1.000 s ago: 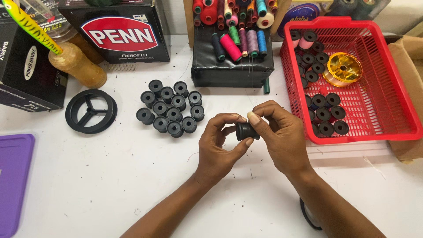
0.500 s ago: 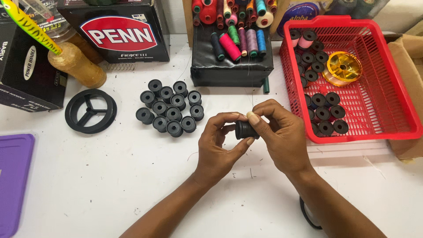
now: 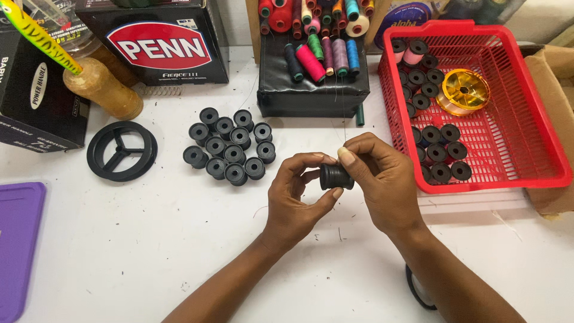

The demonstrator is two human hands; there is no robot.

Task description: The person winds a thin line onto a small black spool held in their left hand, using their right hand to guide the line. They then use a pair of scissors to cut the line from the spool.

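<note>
holding black bobbin (image 3: pixel 335 177), red basket (image 3: pixel 541 157) beside

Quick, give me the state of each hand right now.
Left hand: fingers closed on the black spool.
Right hand: fingers closed on the same spool.

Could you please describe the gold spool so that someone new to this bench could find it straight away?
Look to the red plastic basket at the right of the white table. Inside, near its back, the gold spool lies flat among small black bobbins. It alone is shiny, translucent yellow-gold and much wider than they are.
</note>
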